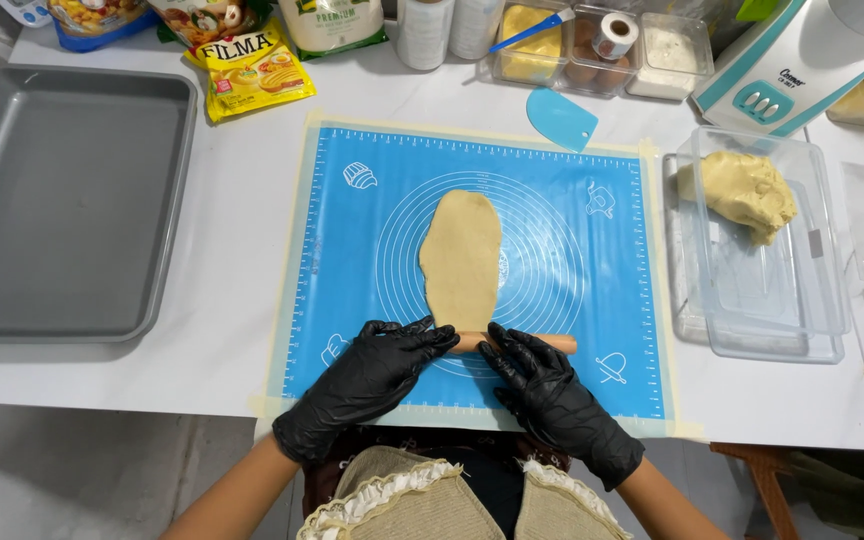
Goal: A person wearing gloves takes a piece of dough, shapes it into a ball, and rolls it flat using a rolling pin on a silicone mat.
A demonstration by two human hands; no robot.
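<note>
Currently a pale yellow, elongated oval sheet of rolled dough (462, 258) lies flat on the blue silicone baking mat with white ring markings (572, 180), roughly over the rings' centre, long axis running away from the person. Its surface looks smooth and matte, edges rounded, far end slightly narrower, no tears visible. At the dough's near end sits a slim light wooden rolling pin (552, 343), crosswise, mostly hidden under the hands.

The left hand in a black glove (372, 385) rests palm-down on the pin's left part, fingers spread flat, not curled around it. The right hand in a black glove (552, 395) does the same just right of the dough's near end, fingers fanned, pressing rather than gripping. Neither hand is closed on anything.

To roll well, as a judgement: keep both palms level so pressure stays even, push straight along the dough's long axis, and ease off near the edges so they don't thin out or stick.

Right of the dough, off the mat, a clear plastic rectangular container (752, 310) holds a lump of the same yellow dough (747, 190). Beyond the dough's far end lies a light blue plastic scraper (562, 118). Left of the dough, well apart, a grey metal baking tray (62, 200) stands on the white table (232, 300).
</note>
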